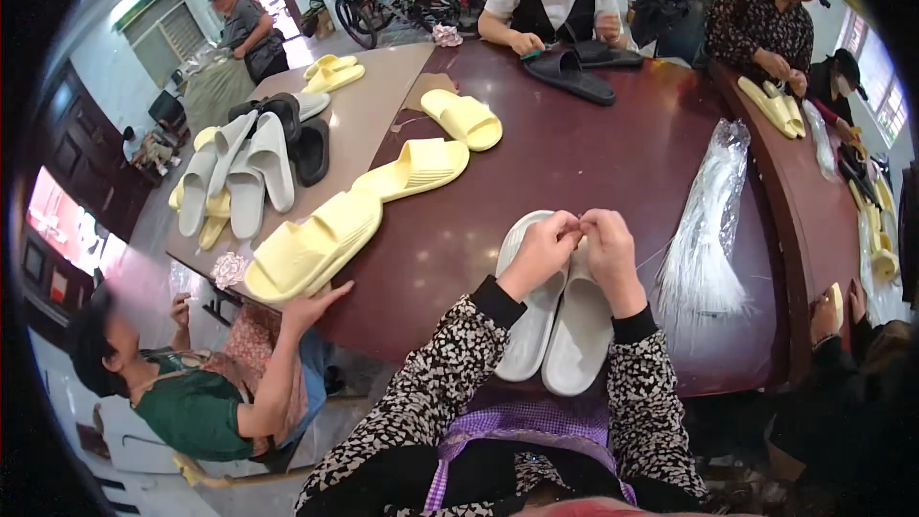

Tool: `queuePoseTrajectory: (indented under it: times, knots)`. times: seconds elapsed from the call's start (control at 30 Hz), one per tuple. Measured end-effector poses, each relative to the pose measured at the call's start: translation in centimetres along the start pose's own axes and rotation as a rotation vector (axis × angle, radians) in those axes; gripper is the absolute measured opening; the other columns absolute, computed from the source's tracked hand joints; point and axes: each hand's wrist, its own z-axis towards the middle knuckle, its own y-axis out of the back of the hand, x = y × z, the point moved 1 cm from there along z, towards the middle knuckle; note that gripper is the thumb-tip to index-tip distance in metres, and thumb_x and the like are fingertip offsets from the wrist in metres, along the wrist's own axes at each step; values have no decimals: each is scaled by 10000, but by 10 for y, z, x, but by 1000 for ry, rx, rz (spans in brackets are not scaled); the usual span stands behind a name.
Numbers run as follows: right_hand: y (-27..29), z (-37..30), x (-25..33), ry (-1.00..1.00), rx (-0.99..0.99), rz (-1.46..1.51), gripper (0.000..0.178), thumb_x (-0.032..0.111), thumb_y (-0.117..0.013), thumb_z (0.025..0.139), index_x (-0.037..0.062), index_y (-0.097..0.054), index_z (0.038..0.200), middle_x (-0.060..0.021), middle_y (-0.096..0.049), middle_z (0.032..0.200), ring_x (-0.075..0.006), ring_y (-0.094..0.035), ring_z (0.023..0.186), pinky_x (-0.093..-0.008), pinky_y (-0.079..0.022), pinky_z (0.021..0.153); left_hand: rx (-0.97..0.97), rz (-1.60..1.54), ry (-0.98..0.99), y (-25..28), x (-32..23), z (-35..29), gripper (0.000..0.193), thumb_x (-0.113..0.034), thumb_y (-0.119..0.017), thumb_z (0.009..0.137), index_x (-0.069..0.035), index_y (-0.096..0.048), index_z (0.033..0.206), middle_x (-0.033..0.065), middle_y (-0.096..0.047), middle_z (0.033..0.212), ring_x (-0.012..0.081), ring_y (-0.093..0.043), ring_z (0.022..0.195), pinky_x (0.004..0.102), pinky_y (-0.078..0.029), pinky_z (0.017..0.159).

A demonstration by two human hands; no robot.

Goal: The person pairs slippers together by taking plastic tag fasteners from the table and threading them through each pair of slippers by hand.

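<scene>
A pair of pale grey slippers [576, 349] lies side by side on the dark red table [459, 258] right in front of me, heels toward me. Over their straps, my left hand [538, 254] and my right hand [615, 258] meet with fingertips pinched together. Whatever sits between the fingers is too small to make out. To the right of my right hand lies a bundle of thin clear strands [704, 258], partly wrapped in clear plastic. My hands hide the slippers' upper straps.
Yellow slippers [316, 244] run in a row across the table's left side, with a co-worker's hand [311, 306] at the nearest. Grey slippers [247, 191] and black ones are heaped beyond. Across the table a person handles black slippers [570, 77]. Other people work along the right-hand table [804, 191].
</scene>
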Motion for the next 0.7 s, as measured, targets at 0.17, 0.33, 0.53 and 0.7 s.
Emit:
queuePoseTrajectory:
  times: [0.17,0.33,0.53,0.7]
  knots:
    - [6,-4,-9,-108,-75,121,57,-9,-580,835,5,-598,888,-130,-624,847,-252,-614,781,-322,-487,698,-88,109,-157,-4,-8,-8,119,-82,-581,853,12,-604,922,115,-646,771,163,-612,688,289,-478,629]
    - [0,9,-14,-200,-94,185,58,5,-596,850,-6,-626,899,-125,-654,882,-189,-636,798,-281,-498,691,-101,-303,64,12,-7,9,77,-66,-566,881,-14,-618,902,-3,-588,727,55,-537,646,202,-434,570]
    - [3,7,-19,-6,-3,18,42,34,-635,788,33,-651,826,-78,-650,790,-224,-603,743,-332,-454,708,-22,-554,144,16,12,18,57,-80,-588,895,-40,-620,921,-3,-581,718,19,-466,563,153,-362,501]
    - [4,-1,-14,6,-31,16,36,59,-647,769,60,-652,805,-42,-630,734,-217,-572,710,-332,-410,708,-17,-571,164,14,10,11,49,-75,-591,897,-40,-615,921,-4,-586,720,23,-470,560,151,-356,493]
